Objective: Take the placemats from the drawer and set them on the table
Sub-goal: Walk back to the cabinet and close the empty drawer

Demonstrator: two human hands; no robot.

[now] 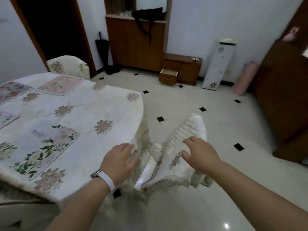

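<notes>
Pale tiled floor [191, 104] with black diamonds beyond a table [86, 114] under a white flowered cloth, four placemats lying flat on it: two at its far left edge [11, 90] [6, 117], a pink one [60, 85] toward its far side, a green-leafed one [45, 147] near its front. At the table's right corner, left hand [118, 162], white band on the wrist, fingers curled onto a cream chair cover [175, 157]; right hand [200, 151] just right, fingers spread, resting on the same cover. Far right of the table, a small open drawer [168, 76] by a low cabinet [185, 69].

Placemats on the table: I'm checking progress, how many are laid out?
4: pink placemat far side, floral placemat far left, one cut off at the left edge, green-leaf placemat nearest. More may lie out of frame.
</notes>
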